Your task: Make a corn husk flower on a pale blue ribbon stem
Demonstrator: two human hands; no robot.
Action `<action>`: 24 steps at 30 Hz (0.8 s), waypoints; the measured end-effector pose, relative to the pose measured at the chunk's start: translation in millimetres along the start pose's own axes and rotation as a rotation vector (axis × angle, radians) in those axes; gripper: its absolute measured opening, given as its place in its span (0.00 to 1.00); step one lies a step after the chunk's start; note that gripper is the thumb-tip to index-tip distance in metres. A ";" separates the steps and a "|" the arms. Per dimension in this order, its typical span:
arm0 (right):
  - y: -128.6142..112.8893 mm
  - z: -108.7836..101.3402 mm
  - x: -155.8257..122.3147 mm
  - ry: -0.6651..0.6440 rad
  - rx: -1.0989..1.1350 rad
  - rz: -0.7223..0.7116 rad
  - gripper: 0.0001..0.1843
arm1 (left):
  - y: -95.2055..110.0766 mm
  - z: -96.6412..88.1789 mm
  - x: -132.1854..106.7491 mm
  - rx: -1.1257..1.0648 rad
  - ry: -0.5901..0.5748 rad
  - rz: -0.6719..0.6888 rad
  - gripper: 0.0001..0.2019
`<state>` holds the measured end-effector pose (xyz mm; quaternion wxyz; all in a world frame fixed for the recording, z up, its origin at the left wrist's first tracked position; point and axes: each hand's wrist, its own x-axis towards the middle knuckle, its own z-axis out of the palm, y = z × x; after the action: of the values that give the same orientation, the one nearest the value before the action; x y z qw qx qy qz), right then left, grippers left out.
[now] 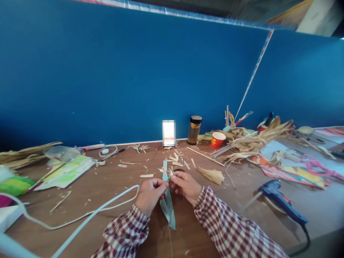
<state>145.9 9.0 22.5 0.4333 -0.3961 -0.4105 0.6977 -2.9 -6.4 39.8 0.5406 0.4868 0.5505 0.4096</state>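
Observation:
My left hand (150, 195) and my right hand (186, 186) meet over the brown table (113, 186), both with fingers pinched together. Between them they grip a pale teal strip (167, 208) that sticks up above the fingers and hangs down toward me. A small green piece (168, 177) shows at the pinch point. Both sleeves are red-and-white check. What lies under the fingers is hidden.
A blue glue gun (279, 200) lies at right with its cord. A folded dried husk (213, 175), a red paper cup (217, 139), a dark-lidded jar (194, 129) and a heap of dried husks (258, 139) stand behind. White cable (88, 215) loops at left beside papers (64, 172).

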 end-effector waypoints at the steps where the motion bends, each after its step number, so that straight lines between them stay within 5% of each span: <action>1: 0.7 -0.2 0.7 0.012 -0.011 -0.007 0.17 | -1.1 0.6 0.2 -0.004 -0.011 0.000 0.11; 17: 2.6 2.2 1.4 0.076 -0.073 -0.100 0.15 | -11.5 6.2 1.5 0.039 -0.080 0.060 0.12; 24: 6.1 -0.6 5.2 0.075 0.080 -0.108 0.18 | -4.7 5.1 -1.0 -0.184 -0.166 -0.171 0.13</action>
<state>143.1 12.2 15.6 0.5011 -0.3817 -0.3865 0.6737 1.6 -8.6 35.0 0.6597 0.4187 0.5035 0.3688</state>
